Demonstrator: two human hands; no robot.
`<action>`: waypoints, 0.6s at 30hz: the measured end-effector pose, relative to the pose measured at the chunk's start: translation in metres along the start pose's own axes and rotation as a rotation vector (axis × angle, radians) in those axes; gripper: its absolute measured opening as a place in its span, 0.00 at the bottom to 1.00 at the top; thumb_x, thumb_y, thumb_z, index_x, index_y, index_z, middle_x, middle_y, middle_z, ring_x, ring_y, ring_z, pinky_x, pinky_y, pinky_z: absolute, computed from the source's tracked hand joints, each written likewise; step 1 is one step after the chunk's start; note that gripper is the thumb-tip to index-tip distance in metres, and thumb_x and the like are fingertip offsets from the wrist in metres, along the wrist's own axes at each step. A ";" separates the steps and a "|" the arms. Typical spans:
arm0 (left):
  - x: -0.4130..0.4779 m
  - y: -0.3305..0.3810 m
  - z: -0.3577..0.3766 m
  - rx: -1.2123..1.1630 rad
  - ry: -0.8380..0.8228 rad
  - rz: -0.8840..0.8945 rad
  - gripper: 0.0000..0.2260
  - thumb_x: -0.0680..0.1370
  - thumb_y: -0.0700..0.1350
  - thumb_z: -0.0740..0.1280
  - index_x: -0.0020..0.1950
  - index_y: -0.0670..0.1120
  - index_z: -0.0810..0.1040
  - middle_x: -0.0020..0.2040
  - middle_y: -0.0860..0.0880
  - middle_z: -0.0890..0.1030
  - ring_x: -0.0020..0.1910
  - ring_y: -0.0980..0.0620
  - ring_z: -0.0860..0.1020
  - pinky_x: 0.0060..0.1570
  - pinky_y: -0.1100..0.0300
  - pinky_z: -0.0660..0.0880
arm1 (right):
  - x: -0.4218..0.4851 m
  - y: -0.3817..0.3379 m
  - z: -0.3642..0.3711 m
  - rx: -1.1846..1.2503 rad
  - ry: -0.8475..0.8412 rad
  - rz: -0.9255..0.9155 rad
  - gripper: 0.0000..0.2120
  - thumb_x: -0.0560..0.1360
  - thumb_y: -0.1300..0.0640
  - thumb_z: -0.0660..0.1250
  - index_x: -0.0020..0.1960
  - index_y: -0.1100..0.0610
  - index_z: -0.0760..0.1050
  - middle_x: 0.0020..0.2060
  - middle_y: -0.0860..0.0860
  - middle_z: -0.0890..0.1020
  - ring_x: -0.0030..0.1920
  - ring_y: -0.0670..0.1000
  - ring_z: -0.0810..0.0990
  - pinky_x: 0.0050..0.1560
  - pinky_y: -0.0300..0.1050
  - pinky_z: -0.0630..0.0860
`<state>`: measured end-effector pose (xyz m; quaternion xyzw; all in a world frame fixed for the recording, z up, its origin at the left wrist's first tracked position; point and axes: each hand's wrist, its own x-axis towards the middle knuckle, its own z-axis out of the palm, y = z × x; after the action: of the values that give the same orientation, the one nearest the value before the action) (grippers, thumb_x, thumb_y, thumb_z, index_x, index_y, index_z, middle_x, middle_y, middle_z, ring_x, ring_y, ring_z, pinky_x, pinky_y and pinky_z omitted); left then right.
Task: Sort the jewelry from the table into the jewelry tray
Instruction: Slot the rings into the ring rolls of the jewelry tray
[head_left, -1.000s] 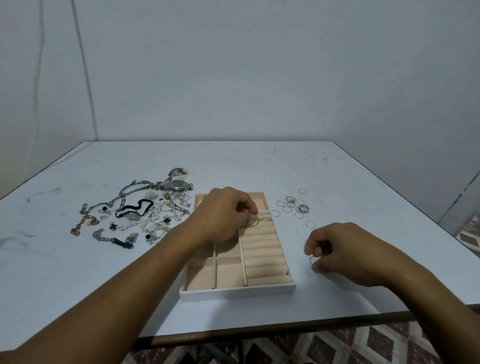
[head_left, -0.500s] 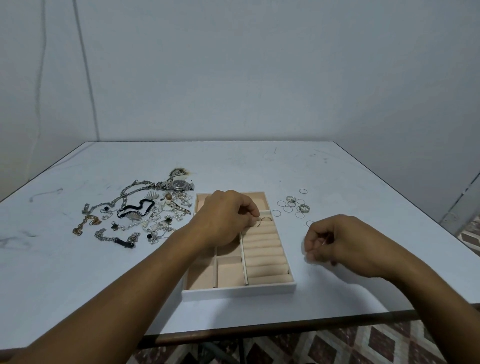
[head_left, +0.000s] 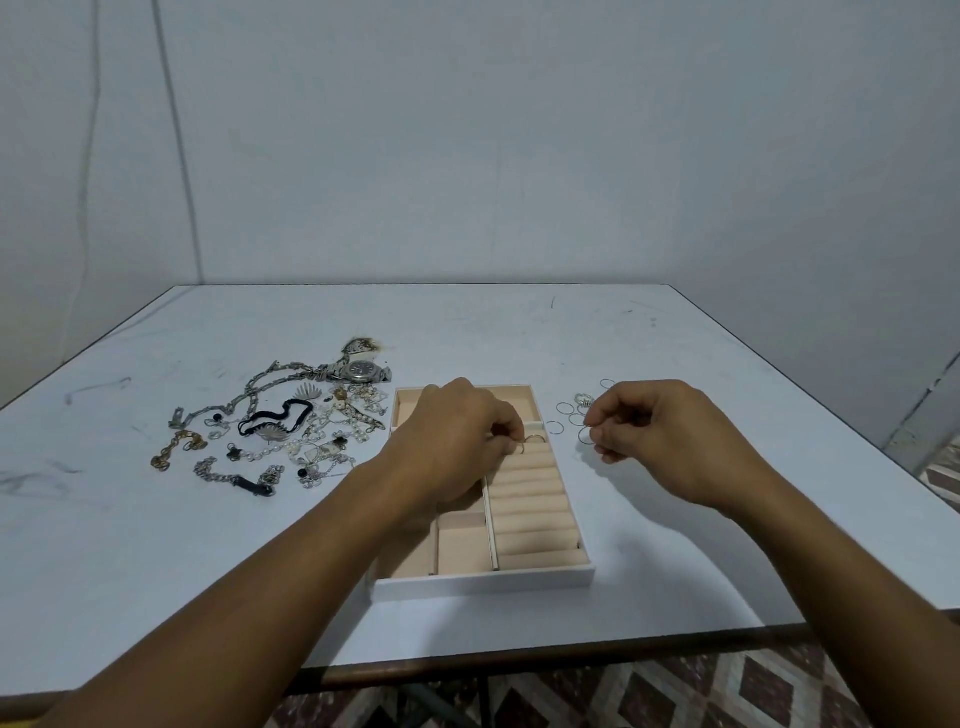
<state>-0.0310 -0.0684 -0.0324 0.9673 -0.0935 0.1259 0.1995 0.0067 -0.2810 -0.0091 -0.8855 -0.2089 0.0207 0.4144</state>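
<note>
Both hands are closed in pinches, well apart from each other. The left hand (head_left: 457, 441) hangs over the far half of the white-walled rectangular jewelry tray with beige velvet lining (head_left: 483, 579). Its fingers are curled, and thumb and forefinger nip a small thin gold-toned ring (head_left: 519, 448) at the far end of the padded beige ring rolls (head_left: 530, 499) that fill the tray's right column. A second thin ring (head_left: 536, 439) stands in the rolls just beside the pinched one. The tray's left side is split into plain square compartments, partly hidden under the left forearm.

The right hand (head_left: 660, 436) is to the right of the tray and clear of it. It holds a fine silver wire ring (head_left: 586, 435) between thumb and fingertip, with the other fingers folded in. Whether that ring clears the white bench (head_left: 156, 545) is hard to tell.

Between the tray's far right corner and the right hand, a cluster of loose thin wire rings (head_left: 563, 408) lies flat on the bench, with a chunkier silver ring (head_left: 584, 400) among them.

To the left of the tray, near it but not touching, is a tangled heap of jewelry. It includes a silver wristwatch with a dark dial (head_left: 361, 370) at the far edge, a long silver link chain (head_left: 249, 395), a black cord band (head_left: 275, 415), a short gold-coloured chain (head_left: 176, 447) at the outer left and a string of pale beads (head_left: 322, 441). The tray sits near the bench's front edge, its long side running away from the person.
</note>
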 end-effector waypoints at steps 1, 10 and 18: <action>0.000 0.000 0.001 0.027 -0.001 0.025 0.06 0.77 0.46 0.68 0.52 0.51 0.84 0.43 0.53 0.83 0.49 0.54 0.76 0.50 0.58 0.68 | 0.001 0.000 0.002 0.002 0.005 -0.003 0.06 0.74 0.62 0.70 0.41 0.53 0.81 0.33 0.48 0.84 0.34 0.45 0.84 0.39 0.33 0.73; -0.003 -0.004 0.008 0.118 0.062 0.157 0.08 0.77 0.47 0.67 0.54 0.51 0.83 0.47 0.51 0.84 0.51 0.49 0.75 0.49 0.56 0.69 | 0.009 0.000 0.018 -0.083 0.069 -0.061 0.07 0.73 0.59 0.71 0.40 0.48 0.80 0.39 0.44 0.82 0.39 0.44 0.80 0.38 0.32 0.70; -0.006 -0.006 0.011 0.141 0.131 0.180 0.06 0.77 0.46 0.68 0.50 0.52 0.84 0.44 0.53 0.83 0.48 0.50 0.74 0.45 0.58 0.63 | 0.010 0.007 0.029 -0.083 0.096 -0.101 0.09 0.73 0.61 0.71 0.39 0.48 0.81 0.35 0.43 0.82 0.38 0.41 0.79 0.38 0.26 0.71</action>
<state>-0.0335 -0.0669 -0.0460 0.9563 -0.1574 0.2125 0.1246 0.0120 -0.2598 -0.0317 -0.8902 -0.2341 -0.0512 0.3874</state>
